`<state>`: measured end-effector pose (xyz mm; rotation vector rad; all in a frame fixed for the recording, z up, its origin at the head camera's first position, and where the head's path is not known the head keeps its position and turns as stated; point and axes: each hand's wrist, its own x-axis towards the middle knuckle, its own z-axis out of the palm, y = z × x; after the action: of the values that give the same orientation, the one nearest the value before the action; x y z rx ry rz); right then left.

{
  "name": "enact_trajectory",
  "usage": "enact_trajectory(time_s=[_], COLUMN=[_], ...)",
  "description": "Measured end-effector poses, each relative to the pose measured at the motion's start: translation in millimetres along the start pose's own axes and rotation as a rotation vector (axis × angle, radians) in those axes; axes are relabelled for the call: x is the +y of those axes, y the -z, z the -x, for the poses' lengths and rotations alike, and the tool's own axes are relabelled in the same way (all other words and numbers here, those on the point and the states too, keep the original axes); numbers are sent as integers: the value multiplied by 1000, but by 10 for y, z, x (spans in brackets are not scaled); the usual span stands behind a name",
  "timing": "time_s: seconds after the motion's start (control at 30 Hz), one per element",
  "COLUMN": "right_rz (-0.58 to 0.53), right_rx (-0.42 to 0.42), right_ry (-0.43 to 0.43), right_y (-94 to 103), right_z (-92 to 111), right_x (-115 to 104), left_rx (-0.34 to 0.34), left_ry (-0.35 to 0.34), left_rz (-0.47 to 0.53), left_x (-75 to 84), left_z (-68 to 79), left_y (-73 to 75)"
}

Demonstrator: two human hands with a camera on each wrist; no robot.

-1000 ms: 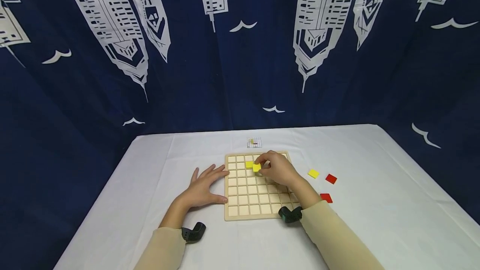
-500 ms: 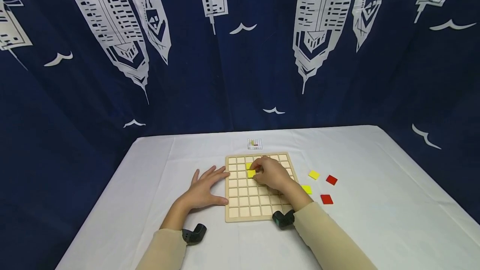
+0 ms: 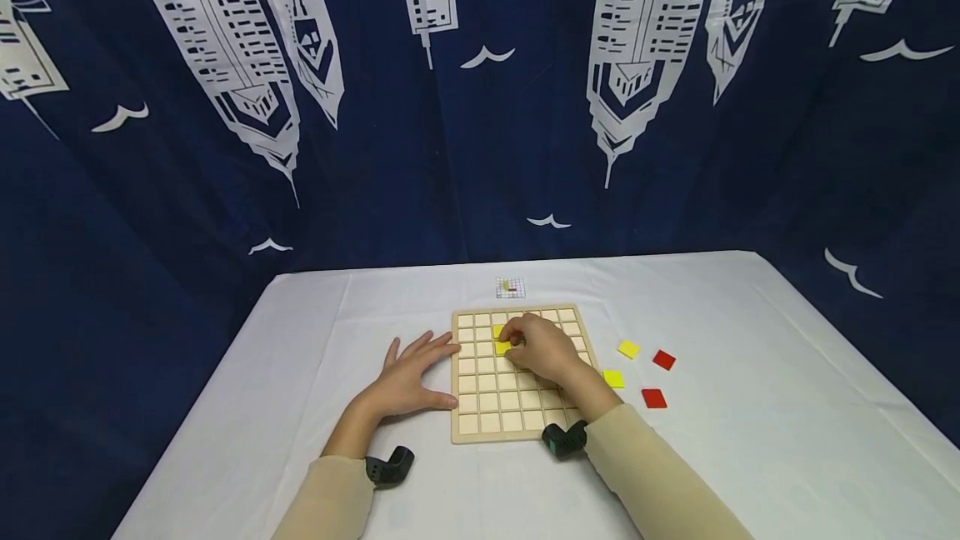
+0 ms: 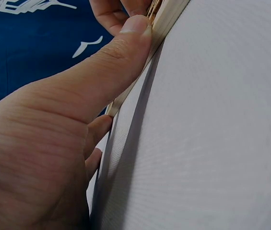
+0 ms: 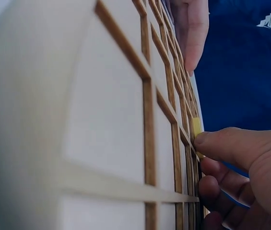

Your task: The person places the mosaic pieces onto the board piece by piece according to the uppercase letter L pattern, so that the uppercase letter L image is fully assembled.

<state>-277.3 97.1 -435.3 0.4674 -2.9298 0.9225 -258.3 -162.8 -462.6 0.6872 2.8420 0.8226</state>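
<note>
A light wooden grid board (image 3: 487, 401) lies flat on the white table. My right hand (image 3: 546, 350) is over its upper middle, and thumb and fingers pinch a yellow square tile (image 3: 502, 348) at one of the cells. In the right wrist view the thumb presses on the edge of that yellow tile (image 5: 196, 125). Another yellow tile (image 3: 497, 330) sits in the cell just behind it, partly covered by my fingers. My left hand (image 3: 405, 382) is spread at the board's left side, its thumb and fingertips touching the frame, as the left wrist view also shows.
Right of the board lie two loose yellow tiles (image 3: 628, 348) and two red tiles (image 3: 654, 398). A small card with a printed coloured grid (image 3: 511, 287) lies behind the board. A dark blue patterned cloth (image 3: 465, 148) hangs behind the table.
My right hand has moved left and toward me, bringing its yellow tile down to the cell in front of the other one. A loose yellow tile has come into view. The left hand stays put.
</note>
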Motion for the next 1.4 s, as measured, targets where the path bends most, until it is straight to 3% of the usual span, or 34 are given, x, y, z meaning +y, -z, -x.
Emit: enact_trajectory(time_s=[0.7,1.03,1.4], right_rz=[-5,-144,-200], right_rx=[15,-24,-15], right_ry=[-3,51,99], right_y=[-23,61,282], right_z=[23,129,249], right_x=[-30,27,100], left_rx=[9,1,10], left_ry=[1,3,6], left_rz=[-1,14,19], left_x=[-16,7,13], left_z=[20,8,4], left_y=[5,-6,-10])
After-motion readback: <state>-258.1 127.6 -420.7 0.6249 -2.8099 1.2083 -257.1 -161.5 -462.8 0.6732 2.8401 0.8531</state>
